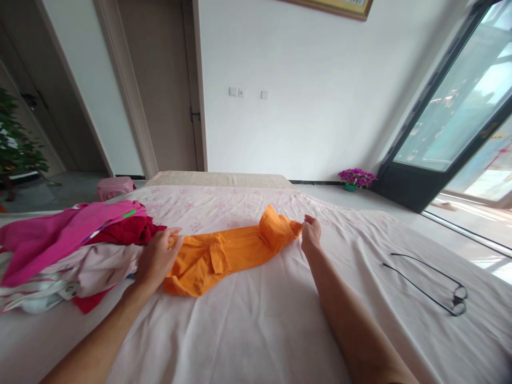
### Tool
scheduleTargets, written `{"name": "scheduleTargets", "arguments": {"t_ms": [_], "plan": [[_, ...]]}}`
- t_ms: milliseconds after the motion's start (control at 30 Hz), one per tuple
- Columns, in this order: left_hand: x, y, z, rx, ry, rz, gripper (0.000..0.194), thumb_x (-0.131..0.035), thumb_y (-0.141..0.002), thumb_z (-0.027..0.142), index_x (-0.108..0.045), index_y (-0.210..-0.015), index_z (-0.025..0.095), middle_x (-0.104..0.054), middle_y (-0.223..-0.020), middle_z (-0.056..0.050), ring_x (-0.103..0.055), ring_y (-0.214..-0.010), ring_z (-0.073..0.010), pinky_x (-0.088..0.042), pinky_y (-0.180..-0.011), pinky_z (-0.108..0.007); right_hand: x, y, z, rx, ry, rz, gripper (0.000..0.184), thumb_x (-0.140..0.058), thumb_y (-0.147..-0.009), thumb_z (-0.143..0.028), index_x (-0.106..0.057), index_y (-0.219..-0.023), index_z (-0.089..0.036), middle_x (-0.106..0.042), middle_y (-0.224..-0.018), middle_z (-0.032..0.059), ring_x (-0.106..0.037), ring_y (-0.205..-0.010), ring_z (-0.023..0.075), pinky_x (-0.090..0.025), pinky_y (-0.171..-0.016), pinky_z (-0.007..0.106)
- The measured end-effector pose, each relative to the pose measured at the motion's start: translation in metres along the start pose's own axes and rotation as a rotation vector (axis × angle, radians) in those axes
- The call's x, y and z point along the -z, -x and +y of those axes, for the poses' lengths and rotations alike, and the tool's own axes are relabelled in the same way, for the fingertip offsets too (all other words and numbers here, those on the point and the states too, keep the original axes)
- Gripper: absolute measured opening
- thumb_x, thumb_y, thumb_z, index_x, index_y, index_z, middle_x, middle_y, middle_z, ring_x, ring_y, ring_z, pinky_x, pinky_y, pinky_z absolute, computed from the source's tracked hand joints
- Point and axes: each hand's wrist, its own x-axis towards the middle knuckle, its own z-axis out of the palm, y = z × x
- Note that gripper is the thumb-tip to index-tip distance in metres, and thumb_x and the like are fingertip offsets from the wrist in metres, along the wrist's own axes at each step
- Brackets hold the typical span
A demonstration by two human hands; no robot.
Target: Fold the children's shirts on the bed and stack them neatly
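An orange garment (244, 248) lies stretched sideways across the cloth-covered surface, with a loose strip or fold near its left part and a raised, bunched part near its right end. At its upper left corner, the fingers of my left hand (158, 256) pinch the fabric. My right hand (311, 233) is closed on the narrow right end, lifted slightly off the sheet. Which kind of garment it is, I cannot tell. Just left of my left hand, a heap of clothes (72, 250) in pink, red and white is piled up.
A pale patterned sheet (260, 320) covers the surface. Black-framed glasses (456, 298) lie on it at the right. Beyond the far edge are a pink stool (116, 186), a pot of purple flowers (357, 178) and a white wall (304, 96). A glass door (444, 117) stands at the right.
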Motion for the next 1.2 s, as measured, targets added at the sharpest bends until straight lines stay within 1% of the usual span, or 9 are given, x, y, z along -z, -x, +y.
{"name": "scheduleTargets", "arguments": {"t_ms": [133, 333, 433, 567, 667, 733, 867, 933, 1200], "plan": [[-0.025, 0.019, 0.038, -0.049, -0.074, -0.253, 0.052, -0.051, -0.085, 0.052, -0.06, -0.123, 0.017, -0.069, -0.116, -0.012, -0.062, -0.112, -0.0259, -0.045, -0.097, -0.036, -0.01, 0.023, -0.001, 0.322, 0.357, -0.188, 0.045, -0.044, -0.083, -0.03, -0.062, -0.123, -0.02, -0.062, -0.124, 0.0098, -0.053, -0.114, 0.0251, -0.04, -0.099, 0.038], [-0.037, 0.034, 0.06, -0.159, -0.088, -0.24, 0.028, -0.046, -0.085, 0.025, -0.067, -0.103, 0.023, -0.069, -0.102, -0.007, -0.062, -0.105, -0.0224, -0.044, -0.094, -0.033, -0.035, 0.061, -0.018, 0.582, 0.718, -0.58, 0.039, -0.056, -0.085, -0.028, -0.065, -0.123, -0.026, -0.064, -0.12, 0.0068, -0.053, -0.113, 0.0249, -0.037, -0.096, 0.034], [-0.02, 0.038, 0.068, -0.287, 0.156, -0.273, 0.03, -0.043, -0.082, 0.019, -0.067, -0.098, 0.022, -0.066, -0.1, -0.005, -0.061, -0.102, -0.0209, -0.045, -0.094, -0.032, -0.027, 0.055, -0.022, 0.561, 0.643, -0.477, 0.032, -0.046, -0.086, -0.019, -0.072, -0.103, -0.023, -0.066, -0.105, 0.0064, -0.056, -0.104, 0.0216, -0.039, -0.091, 0.031], [0.003, 0.049, 0.085, -0.455, 0.324, -0.74, 0.029, -0.048, -0.072, 0.012, -0.071, -0.085, 0.024, -0.064, -0.089, -0.001, -0.062, -0.086, -0.0164, -0.048, -0.08, -0.026, -0.006, 0.038, -0.029, 0.385, 0.457, -0.113, 0.034, -0.04, -0.079, -0.019, -0.069, -0.096, -0.023, -0.064, -0.108, 0.0067, -0.054, -0.106, 0.0241, -0.042, -0.089, 0.033], [0.003, 0.05, 0.091, -0.437, 0.341, -0.951, 0.021, -0.055, -0.077, 0.021, -0.073, -0.088, 0.026, -0.068, -0.091, 0.0, -0.063, -0.085, -0.0161, -0.047, -0.076, -0.024, 0.001, 0.036, -0.04, 0.373, 0.314, -0.045, 0.041, -0.038, -0.074, -0.014, -0.066, -0.103, -0.021, -0.064, -0.109, 0.0068, -0.057, -0.104, 0.0227, -0.045, -0.088, 0.032], [-0.004, 0.046, 0.089, -0.334, 0.34, -0.918, 0.024, -0.051, -0.087, 0.035, -0.071, -0.092, 0.024, -0.07, -0.092, -0.001, -0.065, -0.086, -0.0177, -0.048, -0.076, -0.026, -0.002, 0.045, -0.048, 0.49, 0.257, -0.216, 0.044, -0.038, -0.072, -0.011, -0.067, -0.104, -0.02, -0.067, -0.103, 0.0058, -0.06, -0.096, 0.0202, -0.046, -0.086, 0.03], [-0.024, 0.032, 0.074, -0.197, 0.098, -0.527, 0.032, -0.047, -0.091, 0.042, -0.066, -0.106, 0.021, -0.068, -0.106, -0.006, -0.065, -0.092, -0.0195, -0.047, -0.081, -0.029, -0.024, 0.081, -0.058, 0.794, 0.384, -0.751, 0.04, -0.045, -0.075, -0.009, -0.071, -0.102, -0.023, -0.071, -0.101, 0.002, -0.061, -0.097, 0.0181, -0.045, -0.088, 0.028], [-0.031, 0.029, 0.066, -0.174, -0.097, -0.374, 0.038, -0.054, -0.087, 0.042, -0.061, -0.118, 0.021, -0.063, -0.118, -0.008, -0.064, -0.099, -0.0213, -0.047, -0.082, -0.031, -0.036, 0.097, -0.056, 0.879, 0.558, -0.871, 0.04, -0.049, -0.078, -0.01, -0.07, -0.109, -0.024, -0.07, -0.108, 0.0027, -0.06, -0.104, 0.0197, -0.044, -0.091, 0.029], [-0.034, 0.022, 0.048, -0.235, -0.493, -0.25, 0.019, -0.041, -0.091, 0.02, -0.06, -0.089, 0.019, -0.066, -0.093, -0.009, -0.064, -0.092, -0.0223, -0.046, -0.08, -0.032, -0.027, 0.08, -0.047, 0.631, 1.215, -0.634, 0.033, -0.042, -0.09, -0.008, -0.068, -0.109, -0.016, -0.064, -0.114, 0.0167, -0.06, -0.102, 0.0289, -0.046, -0.078, 0.036]]}}
